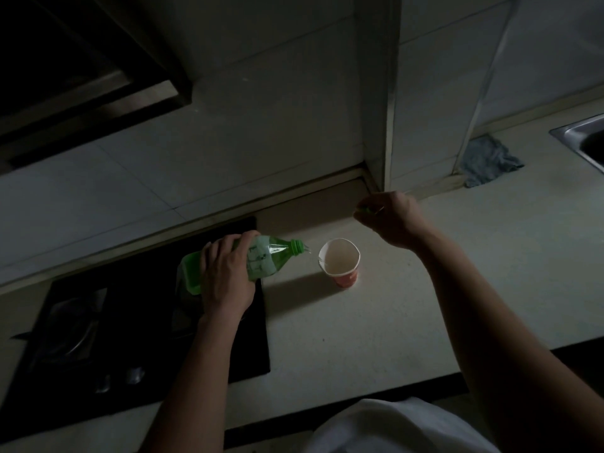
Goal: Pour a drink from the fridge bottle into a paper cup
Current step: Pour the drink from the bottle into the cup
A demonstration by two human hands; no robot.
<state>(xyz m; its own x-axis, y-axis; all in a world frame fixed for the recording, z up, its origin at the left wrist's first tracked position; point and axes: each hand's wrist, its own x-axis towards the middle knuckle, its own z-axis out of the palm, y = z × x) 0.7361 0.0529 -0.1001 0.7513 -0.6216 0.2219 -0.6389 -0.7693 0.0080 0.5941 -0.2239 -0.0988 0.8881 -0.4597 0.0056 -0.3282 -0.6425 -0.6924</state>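
A green plastic bottle (261, 258) with a pale label lies almost horizontal in my left hand (227, 279), which is wrapped around its middle. Its open neck points right toward a paper cup (340, 261), and a thin clear stream runs from the mouth to the cup's left rim. The cup is white inside and red outside, and stands upright on the pale counter (376, 322) with liquid in it. Behind and to the right of the cup, my right hand (389, 220) hovers with its fingers closed on a small green bottle cap (365, 209).
A black gas hob (98, 338) with a burner and knobs fills the counter's left side, under the bottle's base. A range hood (81, 76) hangs at upper left. A grey rag (487, 160) lies by the wall, and a steel sink (585, 138) is at far right.
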